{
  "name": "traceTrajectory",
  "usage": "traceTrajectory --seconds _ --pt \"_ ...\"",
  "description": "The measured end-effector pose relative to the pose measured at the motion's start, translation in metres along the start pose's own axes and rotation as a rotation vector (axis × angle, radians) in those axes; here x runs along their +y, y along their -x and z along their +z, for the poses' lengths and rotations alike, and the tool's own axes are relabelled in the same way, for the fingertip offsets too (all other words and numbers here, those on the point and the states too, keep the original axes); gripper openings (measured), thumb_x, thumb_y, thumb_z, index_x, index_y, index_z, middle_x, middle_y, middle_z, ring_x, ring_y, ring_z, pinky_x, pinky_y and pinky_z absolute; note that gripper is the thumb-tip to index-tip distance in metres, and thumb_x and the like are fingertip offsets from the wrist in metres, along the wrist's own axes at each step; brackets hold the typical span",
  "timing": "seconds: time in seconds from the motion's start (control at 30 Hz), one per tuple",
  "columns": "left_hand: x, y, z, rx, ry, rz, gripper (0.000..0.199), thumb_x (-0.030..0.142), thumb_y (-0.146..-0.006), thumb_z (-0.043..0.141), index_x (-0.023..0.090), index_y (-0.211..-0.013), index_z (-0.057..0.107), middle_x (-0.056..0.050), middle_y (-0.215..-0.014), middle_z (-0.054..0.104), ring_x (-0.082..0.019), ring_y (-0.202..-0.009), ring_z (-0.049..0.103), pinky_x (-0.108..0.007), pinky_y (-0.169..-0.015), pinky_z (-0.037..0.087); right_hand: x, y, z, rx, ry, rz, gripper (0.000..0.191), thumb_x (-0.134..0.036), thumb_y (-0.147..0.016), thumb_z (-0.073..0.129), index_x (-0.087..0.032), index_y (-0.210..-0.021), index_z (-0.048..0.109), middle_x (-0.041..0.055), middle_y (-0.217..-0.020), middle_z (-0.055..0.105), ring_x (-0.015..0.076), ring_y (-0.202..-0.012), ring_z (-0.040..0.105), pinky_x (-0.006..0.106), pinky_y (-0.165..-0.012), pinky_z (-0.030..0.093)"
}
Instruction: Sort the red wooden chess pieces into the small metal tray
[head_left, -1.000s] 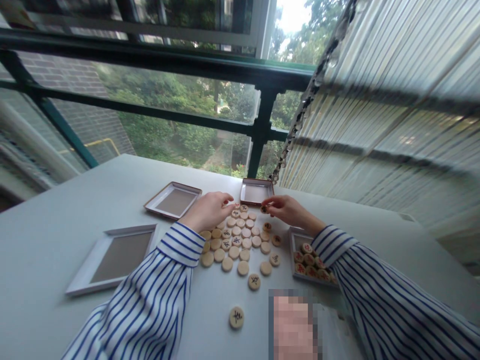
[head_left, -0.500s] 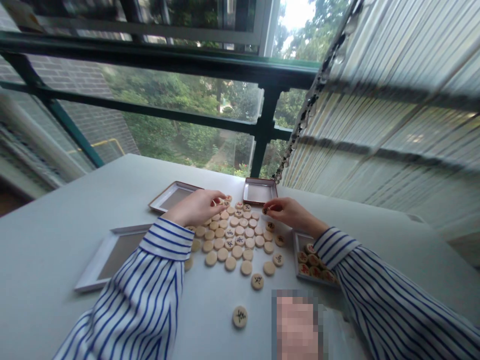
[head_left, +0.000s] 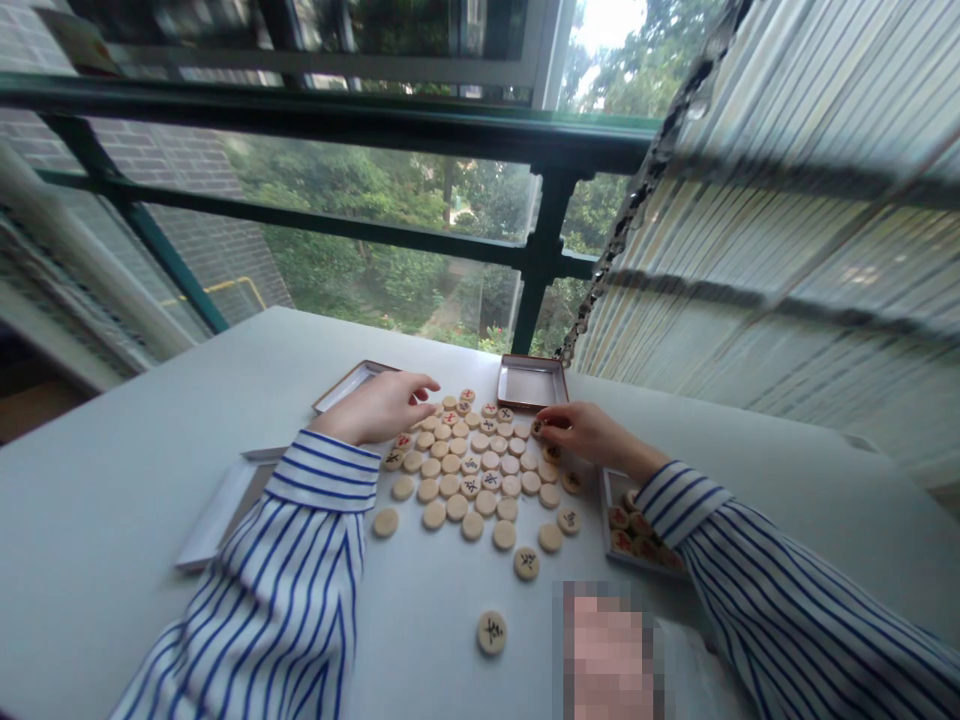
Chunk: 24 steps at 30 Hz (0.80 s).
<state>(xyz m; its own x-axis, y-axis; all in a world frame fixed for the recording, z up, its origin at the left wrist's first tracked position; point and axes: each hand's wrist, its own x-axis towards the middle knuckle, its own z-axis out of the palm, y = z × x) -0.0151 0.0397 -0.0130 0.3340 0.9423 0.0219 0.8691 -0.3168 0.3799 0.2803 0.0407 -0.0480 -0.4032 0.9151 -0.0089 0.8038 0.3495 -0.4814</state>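
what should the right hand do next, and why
Perhaps move its black-marked piece into the far tray. The right hand seems to be pinching that piece just in front of this tray, which shows a bare bottom, while red-marked pieces lie in the right tray.

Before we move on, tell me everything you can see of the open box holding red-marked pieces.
This shallow, pale box lies flat on the white table, open side up, right of the scattered pieces. It has low, straight walls and a greyish floor, perhaps of card. Round, wood-coloured pieces with red characters sit inside. The right sleeve hides much of its right side, and I can't tell whether the two touch.
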Motion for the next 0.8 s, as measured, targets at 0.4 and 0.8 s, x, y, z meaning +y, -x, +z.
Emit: traceTrajectory --seconds 0.4,0.8 --pt "0.010 0.001 0.000 -0.024 -0.004 0.012 0.044 0.043 -0.075 0.046 0.019 -0.110 0.058 -0.005 -0.094 0.067 -0.017 -0.084 0.061 -0.022 -0.069 0.045 0.000 0.001 -0.004 -0.065 0.144 -0.028 0.029 -0.037 -0.079 0.048 -0.019 -0.090 0.068 0.0049 -0.078 0.068 0.0137 -0.065 0.057 0.022 -0.057 0.037" --pt "0.022 -0.001 0.007 -0.008 -0.024 0.052 0.039 0.040 -0.077 0.045 0.019 -0.106 0.060 -0.006 -0.094 0.067 -0.018 -0.085 0.061 -0.023 -0.069 0.044 -0.011 0.004 -0.004 0.057 0.357 -0.133 0.027 -0.034 -0.080 0.049 -0.019 -0.097 0.063 0.0067 -0.091 0.065 0.0158 -0.077 0.057 0.024 -0.065 0.038"
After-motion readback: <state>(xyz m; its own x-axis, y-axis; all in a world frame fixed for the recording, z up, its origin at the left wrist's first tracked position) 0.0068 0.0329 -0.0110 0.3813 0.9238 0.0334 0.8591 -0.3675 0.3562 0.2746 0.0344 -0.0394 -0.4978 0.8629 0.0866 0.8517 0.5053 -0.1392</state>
